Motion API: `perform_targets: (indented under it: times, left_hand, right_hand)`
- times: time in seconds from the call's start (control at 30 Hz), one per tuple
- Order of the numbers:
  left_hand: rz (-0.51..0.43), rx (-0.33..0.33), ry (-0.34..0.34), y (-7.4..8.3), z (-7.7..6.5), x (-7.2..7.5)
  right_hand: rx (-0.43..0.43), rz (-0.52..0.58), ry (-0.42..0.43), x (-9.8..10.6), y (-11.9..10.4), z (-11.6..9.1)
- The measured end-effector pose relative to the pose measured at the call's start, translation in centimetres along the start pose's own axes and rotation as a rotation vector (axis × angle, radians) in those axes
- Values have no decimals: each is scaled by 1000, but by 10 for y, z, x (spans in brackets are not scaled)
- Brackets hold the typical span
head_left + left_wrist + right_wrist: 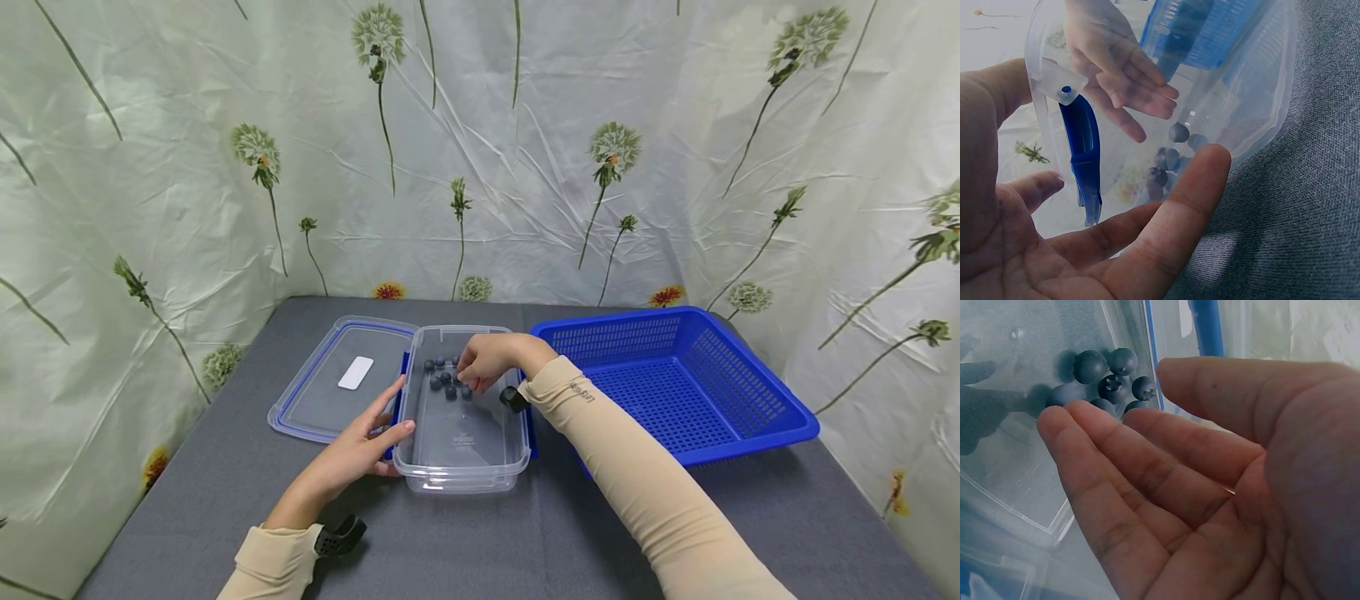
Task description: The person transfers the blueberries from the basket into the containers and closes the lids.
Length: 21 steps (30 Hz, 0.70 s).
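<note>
A clear plastic food container point(465, 433) stands in front of me, with several blueberries point(450, 392) gathered toward its far end. My right hand point(493, 358) reaches down inside, fingertips right at the berries. In the right wrist view its fingers point(1141, 469) extend together with the thumb apart, and blueberries point(1090, 365) lie just beyond the tips. Spread along the container's left side is my left hand point(348, 454), fingers at the wall and thumb near the rim. The left wrist view shows these fingers point(1179, 219) beside a blue latch point(1085, 140), with blueberries point(1179, 132) visible through the plastic.
The lid point(315, 404), edged with a blue seal and bearing a white label point(356, 372), lies left of the container. A large blue plastic basket point(675, 392) stands to the right, near the right forearm. Grey cloth covers the table point(480, 542); a floral curtain point(495, 150) hangs behind.
</note>
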<state>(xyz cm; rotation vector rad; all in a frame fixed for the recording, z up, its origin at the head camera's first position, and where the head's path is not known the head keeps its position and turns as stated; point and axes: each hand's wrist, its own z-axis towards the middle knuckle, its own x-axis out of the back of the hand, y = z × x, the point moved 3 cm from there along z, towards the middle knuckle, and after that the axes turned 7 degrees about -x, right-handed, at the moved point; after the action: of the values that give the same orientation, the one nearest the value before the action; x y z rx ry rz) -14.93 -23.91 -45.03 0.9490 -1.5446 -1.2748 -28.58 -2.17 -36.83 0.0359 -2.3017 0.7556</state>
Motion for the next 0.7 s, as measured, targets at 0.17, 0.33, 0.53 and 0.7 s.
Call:
perform_targets:
  times: [0.17, 0.33, 0.53, 0.7]
  left_hand:
    - [8, 1, 8, 1, 0, 0]
    - [5, 4, 10, 0, 0, -1]
    - [2, 3, 7, 0, 0, -1]
    - [-5, 0, 3, 0, 0, -1]
  right_hand:
    - [15, -2, 1, 3, 0, -4]
    - [27, -1, 1, 6, 1, -5]
    - [33, 10, -10, 11, 2, -13]
    - [45, 23, -3, 16, 4, -21]
